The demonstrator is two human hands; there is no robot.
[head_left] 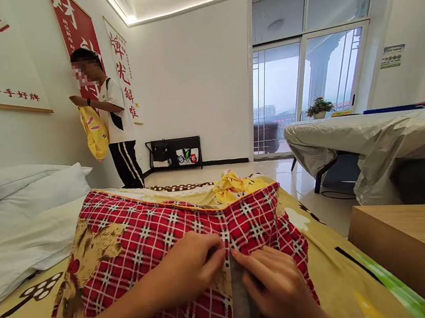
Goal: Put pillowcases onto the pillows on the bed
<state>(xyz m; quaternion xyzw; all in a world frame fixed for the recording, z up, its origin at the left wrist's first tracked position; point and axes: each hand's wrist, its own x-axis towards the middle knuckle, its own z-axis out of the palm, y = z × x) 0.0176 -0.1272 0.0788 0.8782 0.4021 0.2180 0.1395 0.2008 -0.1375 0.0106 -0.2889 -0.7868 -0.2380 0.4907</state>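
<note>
A red plaid cloth cover [145, 239] with a printed brown bear and orange piping along its far edge lies spread on the bed in front of me. A pale strip shows in a lengthwise opening or seam near its middle. My left hand [194, 264] is closed at the left side of this strip, thumb and fingers pinching the cloth. On the right side, my right hand [274, 280] is curled with its fingertips on the cloth, the index finger near the left hand's fingertips. The palm side of both hands is hidden.
The bed [327, 269] has a yellow printed sheet, with white pillows [29, 217] at left and a crumpled yellow cloth [235, 184] beyond the cover. A person [114, 114] stands holding a yellow cloth [95, 134]. At right are a wooden box-like piece [412, 243] and a plastic-covered table [348, 132].
</note>
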